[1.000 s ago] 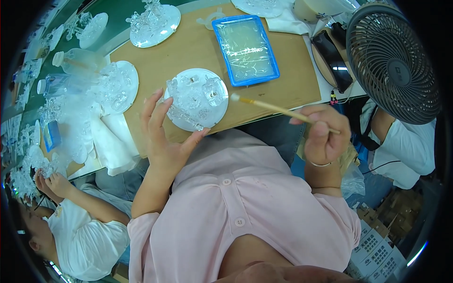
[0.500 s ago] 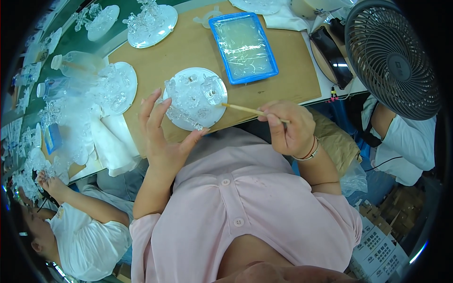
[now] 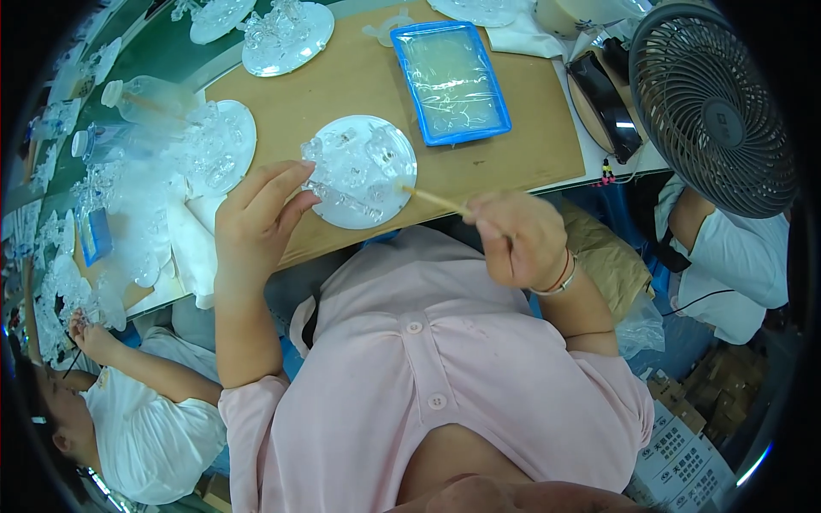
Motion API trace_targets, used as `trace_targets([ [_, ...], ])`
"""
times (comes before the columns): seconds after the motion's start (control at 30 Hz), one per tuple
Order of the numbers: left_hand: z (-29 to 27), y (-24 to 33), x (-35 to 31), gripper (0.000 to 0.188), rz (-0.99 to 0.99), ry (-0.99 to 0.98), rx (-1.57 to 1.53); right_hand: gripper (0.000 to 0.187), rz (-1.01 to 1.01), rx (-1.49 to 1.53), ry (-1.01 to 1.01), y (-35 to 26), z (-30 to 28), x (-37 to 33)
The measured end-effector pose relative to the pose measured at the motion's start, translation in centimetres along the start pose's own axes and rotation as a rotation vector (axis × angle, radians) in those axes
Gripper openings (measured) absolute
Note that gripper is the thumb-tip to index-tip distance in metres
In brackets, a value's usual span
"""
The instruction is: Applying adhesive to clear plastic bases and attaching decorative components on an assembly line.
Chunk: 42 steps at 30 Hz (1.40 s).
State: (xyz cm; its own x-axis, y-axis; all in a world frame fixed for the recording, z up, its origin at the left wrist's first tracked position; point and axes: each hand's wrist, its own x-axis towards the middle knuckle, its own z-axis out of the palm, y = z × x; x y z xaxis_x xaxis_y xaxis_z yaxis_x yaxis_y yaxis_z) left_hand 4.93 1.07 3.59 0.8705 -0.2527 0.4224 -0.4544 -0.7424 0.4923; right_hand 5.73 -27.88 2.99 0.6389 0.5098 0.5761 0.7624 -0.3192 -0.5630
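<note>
A round white plate (image 3: 354, 221) lies near the table's front edge, with several clear, glass-like pieces on it. On its near left lies a long clear piece (image 3: 349, 202). My left hand (image 3: 256, 218) is closed, thumb and fingertips pinching around that piece's left end. My right hand (image 3: 517, 238) grips a thin, light wooden stick (image 3: 436, 200), which points left. The stick's tip reaches the plate's right edge; I cannot tell whether it touches a piece there. Behind the plate, to the right, stands a blue-rimmed tray (image 3: 451, 83) covered with clear film.
More white plates with clear pieces (image 3: 286, 38) stand at the back and left. Plastic bottles (image 3: 150, 101) and a white cloth (image 3: 195, 244) lie left. At right are a black fan (image 3: 723, 120) and a dark glossy object (image 3: 605, 107). A co-worker (image 3: 141, 410) sits left.
My left hand has moved leftward, its fingers drawing together at the long piece's left end. My right hand has shifted slightly, the stick still at the plate. The view has moved a little.
</note>
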Motion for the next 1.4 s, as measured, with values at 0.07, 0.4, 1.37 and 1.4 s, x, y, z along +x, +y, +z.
trace_targets([
  [0.07, 0.1, 0.1, -0.8, 0.031, -0.004, 0.048, 0.019, 0.006, 0.008, -0.033, 0.034, 0.3, 0.2, 0.1],
  [0.4, 1.1, 2.3, -2.2, 0.022, -0.178, 0.142, -0.023, 0.004, 0.003, -0.099, 0.038, 0.0, 0.7, 0.9],
  [1.37, 2.0, 2.5, -1.9, 0.012, -0.251, 0.135, -0.298, 0.016, 0.246, -0.152, 0.238, 0.9, -3.0, 2.0],
  [1.4, 2.1, 2.6, -1.8, 0.012, -0.249, 0.133, -0.299, 0.016, 0.250, -0.209, 0.165, 1.2, -2.8, 1.9],
])
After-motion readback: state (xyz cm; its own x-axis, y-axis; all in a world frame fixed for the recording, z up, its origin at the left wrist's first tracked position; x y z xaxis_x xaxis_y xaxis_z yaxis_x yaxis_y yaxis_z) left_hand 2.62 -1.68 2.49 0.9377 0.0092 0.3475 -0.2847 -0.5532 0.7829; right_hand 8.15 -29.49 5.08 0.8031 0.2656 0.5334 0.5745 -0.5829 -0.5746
